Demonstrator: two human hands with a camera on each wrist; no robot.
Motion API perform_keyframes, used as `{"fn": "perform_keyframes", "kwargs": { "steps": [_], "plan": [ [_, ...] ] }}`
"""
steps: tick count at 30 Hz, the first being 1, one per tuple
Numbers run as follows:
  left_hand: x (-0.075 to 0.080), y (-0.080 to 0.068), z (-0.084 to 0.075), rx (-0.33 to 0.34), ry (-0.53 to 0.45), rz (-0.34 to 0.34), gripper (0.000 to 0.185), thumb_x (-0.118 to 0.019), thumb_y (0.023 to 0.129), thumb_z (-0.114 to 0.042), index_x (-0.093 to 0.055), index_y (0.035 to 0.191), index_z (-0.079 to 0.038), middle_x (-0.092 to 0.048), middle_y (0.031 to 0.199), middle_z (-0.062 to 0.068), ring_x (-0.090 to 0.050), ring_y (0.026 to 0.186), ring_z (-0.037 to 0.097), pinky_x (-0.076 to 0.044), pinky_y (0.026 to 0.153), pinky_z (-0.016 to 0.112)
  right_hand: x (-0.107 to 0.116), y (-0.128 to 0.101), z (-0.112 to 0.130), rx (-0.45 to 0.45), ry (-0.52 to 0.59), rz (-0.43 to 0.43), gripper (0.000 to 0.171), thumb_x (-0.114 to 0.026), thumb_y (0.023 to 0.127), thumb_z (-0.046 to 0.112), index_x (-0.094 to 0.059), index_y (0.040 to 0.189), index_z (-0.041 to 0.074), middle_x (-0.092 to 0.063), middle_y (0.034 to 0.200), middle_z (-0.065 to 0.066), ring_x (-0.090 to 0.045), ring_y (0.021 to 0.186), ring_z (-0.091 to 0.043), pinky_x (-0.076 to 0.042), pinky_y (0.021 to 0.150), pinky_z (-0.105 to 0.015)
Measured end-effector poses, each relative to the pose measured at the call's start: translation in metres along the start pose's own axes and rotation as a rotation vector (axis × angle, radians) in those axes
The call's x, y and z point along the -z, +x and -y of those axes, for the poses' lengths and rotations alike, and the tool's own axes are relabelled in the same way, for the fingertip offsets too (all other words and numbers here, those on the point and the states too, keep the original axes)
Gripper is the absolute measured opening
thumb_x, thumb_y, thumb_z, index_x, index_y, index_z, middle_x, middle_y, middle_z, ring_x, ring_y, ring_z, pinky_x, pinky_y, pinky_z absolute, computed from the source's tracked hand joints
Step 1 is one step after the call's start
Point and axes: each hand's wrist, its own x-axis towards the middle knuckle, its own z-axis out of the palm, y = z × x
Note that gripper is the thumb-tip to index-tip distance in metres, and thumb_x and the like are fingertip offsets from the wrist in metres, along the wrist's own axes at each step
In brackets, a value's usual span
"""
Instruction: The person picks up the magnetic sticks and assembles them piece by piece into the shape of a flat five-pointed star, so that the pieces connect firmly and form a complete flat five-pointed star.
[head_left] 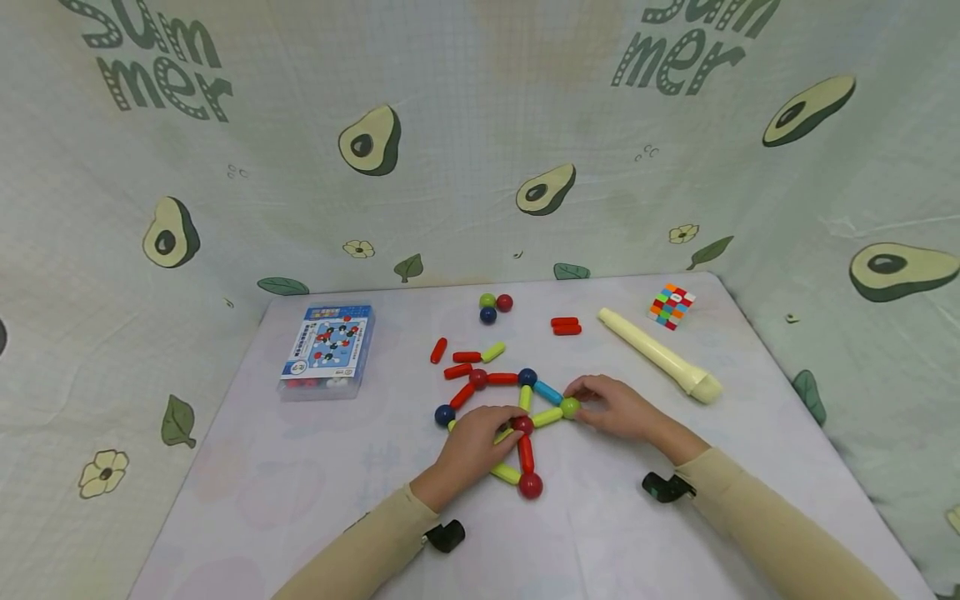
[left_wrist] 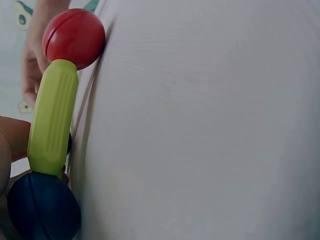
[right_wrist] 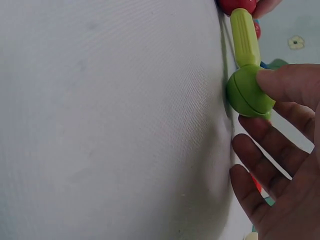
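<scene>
At table centre, my right hand [head_left: 618, 408] pinches the green ball [head_left: 571, 407] at the right corner of the stick-and-ball frame [head_left: 510, 412]; thumb tip on the ball, other fingers [right_wrist: 260, 165] loosely spread below it. My left hand [head_left: 474, 446] lies over the frame's middle, fingers curled at the red centre ball [head_left: 522, 425]; whether it grips or only rests there I cannot tell. Green stick [head_left: 547, 417] runs from centre ball to green ball, long axis roughly left-right, rising slightly toward the right. Red stick [head_left: 526, 454] points from the centre ball toward me, ending at a red ball [head_left: 530, 485]. Frame lies flat on the cloth. Farther back: loose sticks [head_left: 467, 357], three balls [head_left: 494, 307] clustered. Left, a box [head_left: 327, 351]; right, a cream recorder [head_left: 657, 354] lying diagonally, and a colour cube [head_left: 671, 306].
</scene>
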Motion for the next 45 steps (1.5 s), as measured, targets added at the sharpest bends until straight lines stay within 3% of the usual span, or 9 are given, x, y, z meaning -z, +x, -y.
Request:
{"fn": "perform_keyframes", "kwargs": {
  "steps": [13,18,22,28,31,39,45],
  "plan": [
    [-0.002,0.009,-0.007,-0.045,0.014,0.035,0.036,-0.075,0.094,-0.032,-0.071,0.130,-0.029,-0.072,0.118,-0.014,-0.067,0.106,0.009,-0.054,0.091,0.028,0.002,-0.033,0.003,-0.056,-0.042,0.010,0.025,-0.077,0.091,0.024,-0.064,0.113,0.023,-0.063,0.108,0.011,-0.059,0.101,-0.014,-0.053,0.089,-0.039],
    [0.002,0.010,-0.008,-0.029,0.025,0.047,0.035,-0.076,0.093,-0.034,-0.072,0.127,-0.029,-0.073,0.111,-0.014,-0.064,0.095,0.008,-0.052,0.082,0.024,-0.002,-0.038,0.012,-0.045,-0.068,0.043,0.025,-0.079,0.090,0.029,-0.063,0.109,0.024,-0.062,0.098,0.014,-0.059,0.092,-0.010,-0.054,0.083,-0.034],
    [0.003,0.009,-0.008,-0.005,0.011,0.048,0.037,-0.078,0.091,-0.039,-0.073,0.125,-0.025,-0.072,0.104,-0.013,-0.059,0.087,0.006,-0.050,0.078,0.023,-0.004,-0.032,0.017,-0.051,-0.081,0.034,0.020,-0.074,0.094,0.032,-0.064,0.109,0.023,-0.063,0.093,0.013,-0.059,0.088,-0.009,-0.053,0.081,-0.034],
    [0.002,0.010,-0.012,0.010,0.021,0.042,0.039,-0.079,0.090,-0.041,-0.072,0.124,-0.023,-0.072,0.102,-0.011,-0.059,0.087,0.007,-0.052,0.079,0.023,-0.005,-0.007,0.010,-0.100,-0.035,-0.076,0.035,-0.069,0.099,0.027,-0.061,0.132,0.018,-0.065,0.116,0.004,-0.060,0.095,-0.012,-0.053,0.084,-0.033],
    [0.002,0.010,-0.013,0.006,0.021,0.057,0.039,-0.078,0.090,-0.041,-0.072,0.124,-0.024,-0.071,0.101,-0.012,-0.059,0.087,0.007,-0.052,0.079,0.023,-0.005,0.002,0.007,-0.092,-0.011,-0.085,0.038,-0.067,0.100,0.023,-0.060,0.137,0.017,-0.065,0.123,0.000,-0.061,0.097,-0.015,-0.053,0.083,-0.034],
    [0.013,0.009,-0.005,-0.015,0.070,0.120,0.033,-0.077,0.091,-0.040,-0.073,0.121,-0.025,-0.069,0.095,-0.014,-0.056,0.086,0.008,-0.051,0.084,0.029,-0.007,0.007,0.011,-0.059,-0.012,-0.061,0.021,-0.071,0.097,0.017,-0.066,0.117,0.018,-0.066,0.101,0.006,-0.060,0.091,-0.013,-0.053,0.081,-0.034],
    [0.025,0.006,0.003,-0.012,0.071,0.149,0.026,-0.075,0.093,-0.027,-0.074,0.118,-0.020,-0.070,0.099,-0.011,-0.058,0.095,0.012,-0.043,0.106,0.043,-0.015,0.002,0.020,-0.072,-0.025,-0.020,0.019,-0.075,0.094,0.020,-0.066,0.111,0.023,-0.065,0.098,0.012,-0.059,0.092,-0.012,-0.052,0.085,-0.035]
  ]
}}
